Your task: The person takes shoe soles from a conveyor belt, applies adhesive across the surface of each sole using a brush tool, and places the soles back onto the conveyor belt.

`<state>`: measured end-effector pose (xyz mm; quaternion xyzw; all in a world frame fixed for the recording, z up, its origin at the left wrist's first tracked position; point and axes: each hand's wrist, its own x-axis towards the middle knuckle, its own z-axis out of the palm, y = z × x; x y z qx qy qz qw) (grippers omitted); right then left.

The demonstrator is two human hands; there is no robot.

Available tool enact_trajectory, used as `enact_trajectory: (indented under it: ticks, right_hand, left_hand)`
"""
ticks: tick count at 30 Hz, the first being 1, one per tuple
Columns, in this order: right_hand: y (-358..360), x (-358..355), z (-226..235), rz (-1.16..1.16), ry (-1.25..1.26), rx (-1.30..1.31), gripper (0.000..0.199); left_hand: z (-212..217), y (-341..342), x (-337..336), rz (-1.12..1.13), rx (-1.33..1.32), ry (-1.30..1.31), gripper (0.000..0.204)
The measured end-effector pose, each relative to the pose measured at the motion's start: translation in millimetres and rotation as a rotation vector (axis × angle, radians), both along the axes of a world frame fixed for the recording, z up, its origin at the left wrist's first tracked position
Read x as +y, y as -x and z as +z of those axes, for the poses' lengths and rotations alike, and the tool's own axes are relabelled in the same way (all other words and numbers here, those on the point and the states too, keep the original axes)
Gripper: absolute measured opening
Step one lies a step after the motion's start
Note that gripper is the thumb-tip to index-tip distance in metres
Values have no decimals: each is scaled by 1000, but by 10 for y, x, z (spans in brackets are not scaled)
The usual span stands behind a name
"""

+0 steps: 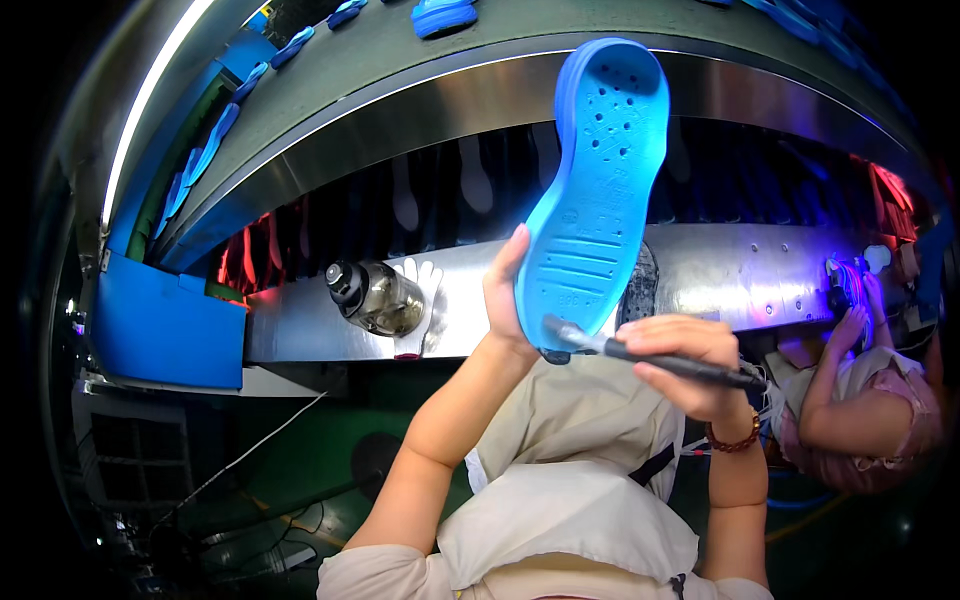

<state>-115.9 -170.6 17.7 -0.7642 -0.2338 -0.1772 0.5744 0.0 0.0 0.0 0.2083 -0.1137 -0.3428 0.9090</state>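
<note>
A blue shoe sole (590, 220) is held up over the metal ledge, its holed end pointing away from me and its ridged end near me. My left hand (505, 295) is closed on its left edge at the near end. In my right hand (690, 365) is a slim black-handled brush (690, 371), gripped like a pen. The brush's pale tip meets the near end of the sole; whether it has bristles is hard to make out. Behind the sole, partly covered by it, a dark shoe sole (641, 285) lies on the ledge.
A dark-lidded clear bottle (375, 298) and a white glove (428, 300) lie on the metal ledge (290, 325). Beyond runs a green conveyor belt (370, 65) carrying blue shoe parts (443, 17). At the right, a co-worker (865, 400) handles something lit purple.
</note>
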Motion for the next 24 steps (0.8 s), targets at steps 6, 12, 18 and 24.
enact_trajectory:
  ticks: [6,12,18,24]
  right_hand:
    - [140,-62,217,165,141,44,21]
    - [124,-230,269,312,470,144,18]
    - [89,-327,277,339,601,200,21]
    - [-65,-588,247,278,495,231,18]
  left_hand:
    - [31,-51,41,-362,225,-151,49]
    - [270,21,95,-560,-55,-694,55]
    - [355,38,189,-603,-125,-913,60]
    - [361,-8,312,-577,-213,-900,63]
